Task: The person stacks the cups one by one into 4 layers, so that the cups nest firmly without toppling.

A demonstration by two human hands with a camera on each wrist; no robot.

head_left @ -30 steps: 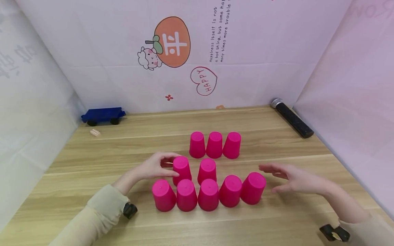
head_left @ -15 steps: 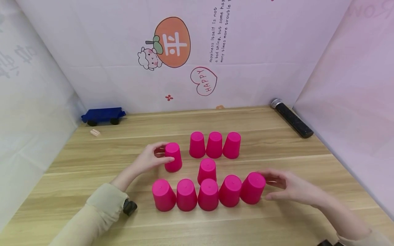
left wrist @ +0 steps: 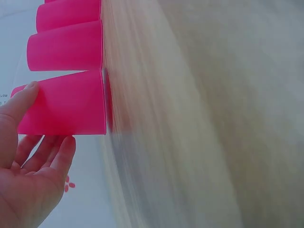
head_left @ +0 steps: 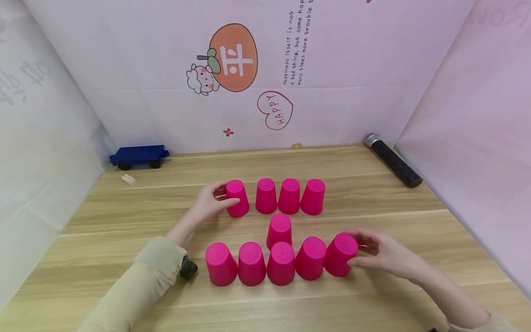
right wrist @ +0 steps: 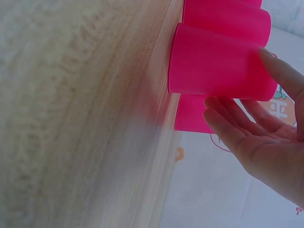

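Note:
Several upside-down pink plastic cups stand on the wooden table. My left hand point(head_left: 210, 201) holds one pink cup point(head_left: 238, 199) at the left of the back row, thumb in front and fingers behind. In the left wrist view that cup's rim point(left wrist: 105, 104) is right at the table surface, close beside the neighbouring cup point(left wrist: 66, 46). My right hand point(head_left: 383, 252) grips the rightmost cup point(head_left: 341, 254) of the front row. The right wrist view shows the thumb on one side of this cup point(right wrist: 218, 64) and the fingers on the other. A single cup point(head_left: 279, 230) stands between the rows.
Three cups, among them a middle one point(head_left: 289, 196), complete the back row. The front row runs left to an end cup point(head_left: 221, 264). A blue toy wagon point(head_left: 138, 156) and a small pale brick point(head_left: 128, 179) lie back left. A black microphone point(head_left: 394, 161) lies back right.
My left hand has carried its cup from the middle row back to the left of the back row. My right hand has moved left onto the rightmost front cup.

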